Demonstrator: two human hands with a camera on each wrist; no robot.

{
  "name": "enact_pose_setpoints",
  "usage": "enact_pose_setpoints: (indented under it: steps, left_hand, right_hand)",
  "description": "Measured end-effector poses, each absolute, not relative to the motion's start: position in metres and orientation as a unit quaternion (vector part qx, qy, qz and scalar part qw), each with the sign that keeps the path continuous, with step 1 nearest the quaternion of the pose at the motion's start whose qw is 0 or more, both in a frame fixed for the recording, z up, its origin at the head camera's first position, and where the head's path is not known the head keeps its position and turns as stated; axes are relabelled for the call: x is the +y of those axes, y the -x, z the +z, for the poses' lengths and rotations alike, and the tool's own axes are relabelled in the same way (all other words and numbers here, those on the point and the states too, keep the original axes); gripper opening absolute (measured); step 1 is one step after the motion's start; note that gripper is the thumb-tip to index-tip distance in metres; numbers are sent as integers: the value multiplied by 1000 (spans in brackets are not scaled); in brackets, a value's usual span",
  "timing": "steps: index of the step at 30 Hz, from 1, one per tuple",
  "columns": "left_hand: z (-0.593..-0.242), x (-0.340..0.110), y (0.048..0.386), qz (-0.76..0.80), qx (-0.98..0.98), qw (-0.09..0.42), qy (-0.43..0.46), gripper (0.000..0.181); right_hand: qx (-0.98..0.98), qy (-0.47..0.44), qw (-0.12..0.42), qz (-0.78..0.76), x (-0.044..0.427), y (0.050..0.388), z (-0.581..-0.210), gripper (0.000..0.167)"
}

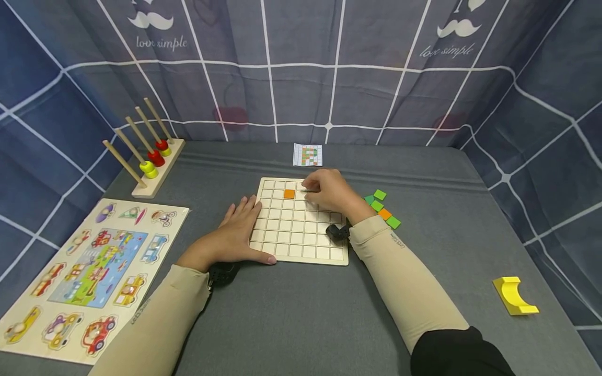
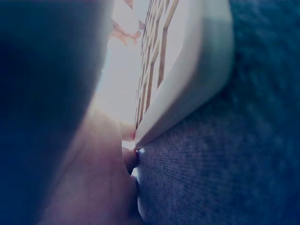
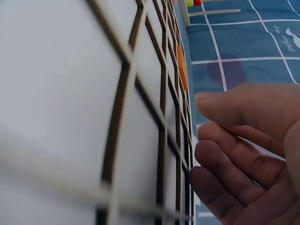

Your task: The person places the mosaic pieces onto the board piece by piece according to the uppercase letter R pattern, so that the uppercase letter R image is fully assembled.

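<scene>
A square wooden grid board (image 1: pixel 291 237) lies on the grey table, with one orange tile (image 1: pixel 289 194) in a cell near its top edge. Flat and spread, my left hand (image 1: pixel 235 237) rests along the board's left side, its thumb at the near edge. My right hand (image 1: pixel 334 193) is over the board's upper right cells. In the right wrist view, the thumb (image 3: pixel 220 105) and bent fingers (image 3: pixel 220 159) stand apart, and no tile shows between them. Right of the board lie several loose green and orange tiles (image 1: pixel 377 205), partly behind the right wrist.
A small pattern card (image 1: pixel 308 155) lies beyond the board. At left are a peg stand (image 1: pixel 162 175) with red and yellow-green beads and a vehicle puzzle board (image 1: pixel 155 219). A yellow arched block (image 1: pixel 512 296) sits far right. Curtains (image 1: pixel 301 94) enclose the table.
</scene>
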State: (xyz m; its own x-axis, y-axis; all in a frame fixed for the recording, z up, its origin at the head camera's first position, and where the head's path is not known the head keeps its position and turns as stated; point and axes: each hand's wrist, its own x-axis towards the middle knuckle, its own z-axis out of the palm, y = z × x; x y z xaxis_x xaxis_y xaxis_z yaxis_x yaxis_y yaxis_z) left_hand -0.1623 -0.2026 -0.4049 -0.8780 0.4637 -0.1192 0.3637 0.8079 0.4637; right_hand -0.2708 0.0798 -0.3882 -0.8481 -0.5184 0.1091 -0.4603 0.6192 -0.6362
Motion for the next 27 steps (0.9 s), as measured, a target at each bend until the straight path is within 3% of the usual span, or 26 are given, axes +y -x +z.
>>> enact_pose_setpoints:
  steps: [15, 27]
  left_hand:
    - [-404, -202, 162, 213, 944, 109, -225, 147]
    - [-408, -202, 162, 210, 945, 108, -225, 148]
  right_hand:
    - [912, 228, 44, -338, 137, 264, -383, 30]
    - [925, 176, 8, -337, 192, 257, -386, 31]
